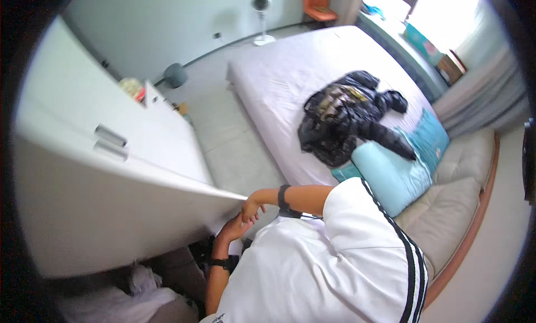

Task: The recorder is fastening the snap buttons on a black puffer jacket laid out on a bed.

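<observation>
Door point(128, 211), broad and pale, stands on the left and narrows to a corner at both hands; its lower part fades into blur and shadow, and the dark lens rim cuts off its far left. The right hand point(253, 205) is at that corner, fingers curled down over the left hand point(234, 229), whose fingertips are partly covered, so I cannot tell whether either one grips the door or merely touches it. Below, clothes point(146, 281) show dimly and only in part. The door's upper edge makes its longest visible line, bowed by the lens, sloping down from left to right, its free end pointing at the hands and, past them, the white shirt point(312, 261). Beyond that edge, a handle point(111, 135) sits on a white surface. On the bed point(273, 94), a black jacket point(329, 133) lies crumpled, one sleeve partly covering the blue pillow point(385, 175)
</observation>
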Tool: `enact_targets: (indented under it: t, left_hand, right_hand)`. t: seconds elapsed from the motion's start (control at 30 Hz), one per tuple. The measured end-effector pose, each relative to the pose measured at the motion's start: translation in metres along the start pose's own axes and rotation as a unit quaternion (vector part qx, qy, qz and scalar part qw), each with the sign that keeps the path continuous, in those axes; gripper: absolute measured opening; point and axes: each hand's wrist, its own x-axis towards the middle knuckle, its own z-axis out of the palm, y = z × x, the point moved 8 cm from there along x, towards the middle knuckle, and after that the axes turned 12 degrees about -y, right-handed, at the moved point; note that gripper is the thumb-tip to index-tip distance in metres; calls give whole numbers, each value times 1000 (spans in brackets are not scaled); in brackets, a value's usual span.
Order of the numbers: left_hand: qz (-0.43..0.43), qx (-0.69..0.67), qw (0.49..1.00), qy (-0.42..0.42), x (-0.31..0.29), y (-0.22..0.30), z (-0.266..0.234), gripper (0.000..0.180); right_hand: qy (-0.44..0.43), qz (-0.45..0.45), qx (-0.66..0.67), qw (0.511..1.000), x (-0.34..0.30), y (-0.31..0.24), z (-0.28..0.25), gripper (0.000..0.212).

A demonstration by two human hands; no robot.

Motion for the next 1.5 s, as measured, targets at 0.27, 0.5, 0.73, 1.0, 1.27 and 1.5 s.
enact_targets:
  t: [0.27, 0.5, 0.73, 1.0, 1.27, 1.5]
  left_hand:
    - [55, 84, 982, -160, 171, 191, 1, 47]
    - [45, -11, 989, -141, 293, 232, -37, 42]
    - [48, -89, 993, 65, 347, 242, -193, 38]
    - [166, -112, 970, 135, 410, 346, -323, 38]
    - [166, -157, 966, 117, 536, 334, -429, 33]
    - [106, -154, 972, 145, 585, 310, -534, 30]
  right_hand:
    - [231, -108, 284, 924, -119, 263, -3, 51]
    - [477, -87, 411, 772, -146, 452, 35, 40]
    - [620, -147, 505, 583, -224, 478, 89, 31]
    - [610, -130, 648, 436, -301, 495, 126, 29]
    - [531, -40, 727, 434, -338, 512, 15, 28]
    - [533, 35, 716, 449, -336, 591, -90, 42]
